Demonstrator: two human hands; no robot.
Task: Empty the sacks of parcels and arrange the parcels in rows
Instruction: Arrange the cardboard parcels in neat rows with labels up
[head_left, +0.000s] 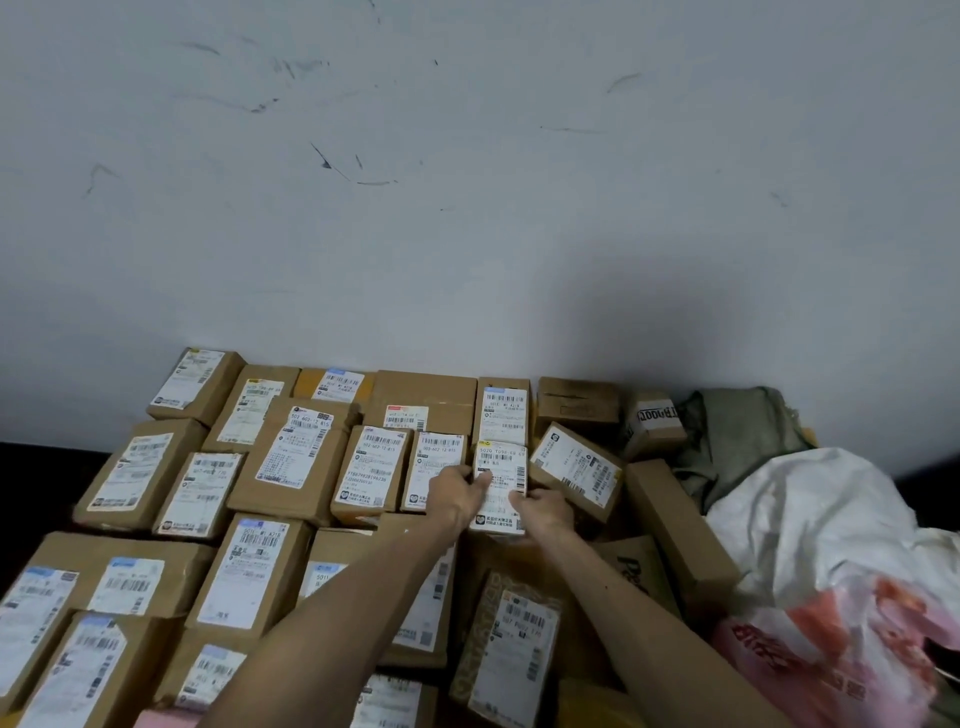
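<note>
Several brown cardboard parcels with white shipping labels lie in rows on the floor against the wall. Both my hands hold one small labelled parcel (503, 470) in the second row from the wall. My left hand (457, 493) grips its left edge. My right hand (543, 512) grips its lower right corner. Next to it on the left lies a similar small parcel (435, 465). A tilted parcel (576, 467) lies just to the right. A white sack with red print (831, 571) sits slumped at the right.
A grey-green sack (737, 436) lies crumpled in the corner by the wall. A long plain box (675, 525) lies at an angle between the rows and the white sack. The scuffed white wall (467, 182) bounds the far side. Dark floor (31, 478) shows at left.
</note>
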